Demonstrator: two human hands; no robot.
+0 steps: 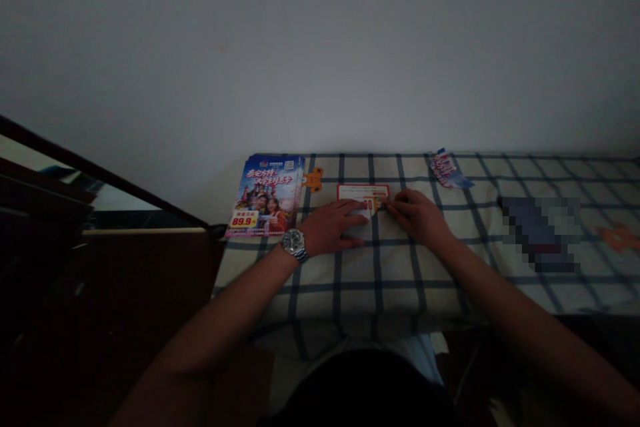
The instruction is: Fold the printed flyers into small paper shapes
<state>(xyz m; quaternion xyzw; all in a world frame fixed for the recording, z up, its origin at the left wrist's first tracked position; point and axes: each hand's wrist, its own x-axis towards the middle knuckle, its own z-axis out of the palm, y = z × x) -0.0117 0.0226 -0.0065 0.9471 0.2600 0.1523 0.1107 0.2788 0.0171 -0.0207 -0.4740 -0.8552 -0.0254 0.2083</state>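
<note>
A small folded leaflet [363, 191], white with a red border, lies on the checked tablecloth in front of me. My left hand [336, 221], with a metal watch on its wrist, rests flat across the leaflet's lower left part, fingers spread. At the right edge of the paper, the thumb and fingers of my right hand [411, 213] are pinched together on a yellowish corner. Both hands cover much of the leaflet, so its lower edge is partly hidden. Left of my left hand sits a stack of colourful flyers [265, 197] marked 89.9.
A crumpled piece of printed paper [449, 170] lies at the back right. Further right is a dark, pixelated flat object [540, 233]. The checked tablecloth [320, 300] covers a surface against a pale wall [320, 53]. A dark bar [110, 177] slants down at the left.
</note>
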